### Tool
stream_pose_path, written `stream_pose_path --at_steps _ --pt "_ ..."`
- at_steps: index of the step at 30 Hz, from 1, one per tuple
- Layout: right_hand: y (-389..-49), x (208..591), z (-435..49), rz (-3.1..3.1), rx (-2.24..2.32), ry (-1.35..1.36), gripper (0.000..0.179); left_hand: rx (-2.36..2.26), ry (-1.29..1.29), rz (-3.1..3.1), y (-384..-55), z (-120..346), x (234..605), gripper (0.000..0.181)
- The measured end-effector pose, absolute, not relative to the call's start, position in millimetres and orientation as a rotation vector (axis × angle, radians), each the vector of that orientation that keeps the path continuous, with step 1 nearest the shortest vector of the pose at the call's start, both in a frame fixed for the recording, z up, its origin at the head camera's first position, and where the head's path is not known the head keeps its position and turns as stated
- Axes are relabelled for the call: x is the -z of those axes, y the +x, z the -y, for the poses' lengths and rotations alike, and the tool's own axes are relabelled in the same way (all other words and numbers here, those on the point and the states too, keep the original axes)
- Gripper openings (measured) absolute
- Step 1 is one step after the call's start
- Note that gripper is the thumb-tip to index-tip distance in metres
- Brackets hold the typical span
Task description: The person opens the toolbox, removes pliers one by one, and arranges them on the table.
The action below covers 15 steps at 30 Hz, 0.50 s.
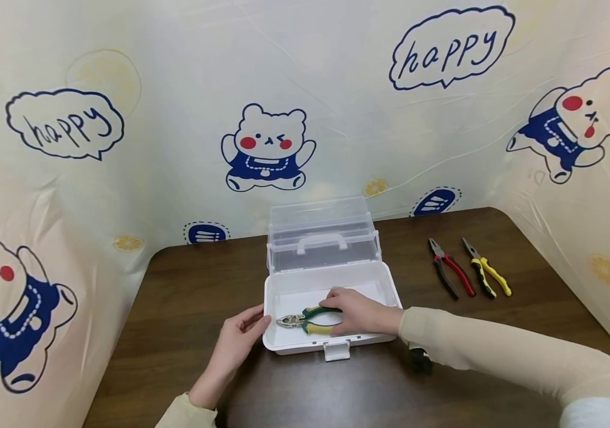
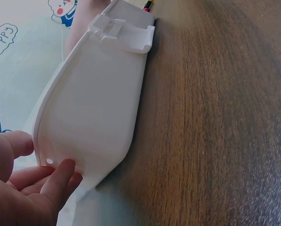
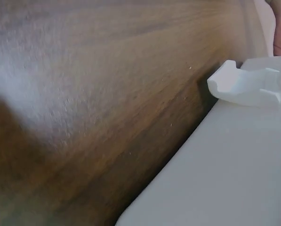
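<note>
A white plastic toolbox (image 1: pixel 337 342) stands on the table, its clear lid (image 1: pixel 323 235) raised at the back. Inside it, combination pliers with green and yellow handles (image 1: pixel 318 328) lie low over the floor, jaws toward the left wall and handles spread. My right hand (image 1: pixel 361 312) reaches in from the right and grips the handle ends. At the box's left front corner my left hand (image 1: pixel 238 340) pinches the rim. In the left wrist view that hand (image 2: pixel 32 183) has its thumb at the rim and its fingers against the outer wall. The right wrist view shows the front latch (image 3: pixel 246 84) hanging down.
Right of the box, red and black pliers (image 1: pixel 450 267) and yellow and black long-nose pliers (image 1: pixel 486 268) lie side by side on the dark wooden table (image 1: pixel 187 285). A printed curtain (image 1: pixel 176 196) hangs along the table's back and sides.
</note>
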State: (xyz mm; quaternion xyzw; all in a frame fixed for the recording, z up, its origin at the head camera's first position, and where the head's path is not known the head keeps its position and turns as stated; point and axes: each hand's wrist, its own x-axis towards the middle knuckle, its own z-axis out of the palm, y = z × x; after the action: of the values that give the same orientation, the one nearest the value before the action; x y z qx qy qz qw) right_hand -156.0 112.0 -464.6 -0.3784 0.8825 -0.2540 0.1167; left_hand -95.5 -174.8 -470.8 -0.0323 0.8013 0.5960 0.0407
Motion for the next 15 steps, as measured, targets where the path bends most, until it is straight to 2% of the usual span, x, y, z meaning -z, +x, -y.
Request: stream_pose_path --at_steps 15 --pt "-145 441 -128 -2.531 0.853 -1.005 0.052 -1.796 -0.111 -2.464 -96 175 472 0.039"
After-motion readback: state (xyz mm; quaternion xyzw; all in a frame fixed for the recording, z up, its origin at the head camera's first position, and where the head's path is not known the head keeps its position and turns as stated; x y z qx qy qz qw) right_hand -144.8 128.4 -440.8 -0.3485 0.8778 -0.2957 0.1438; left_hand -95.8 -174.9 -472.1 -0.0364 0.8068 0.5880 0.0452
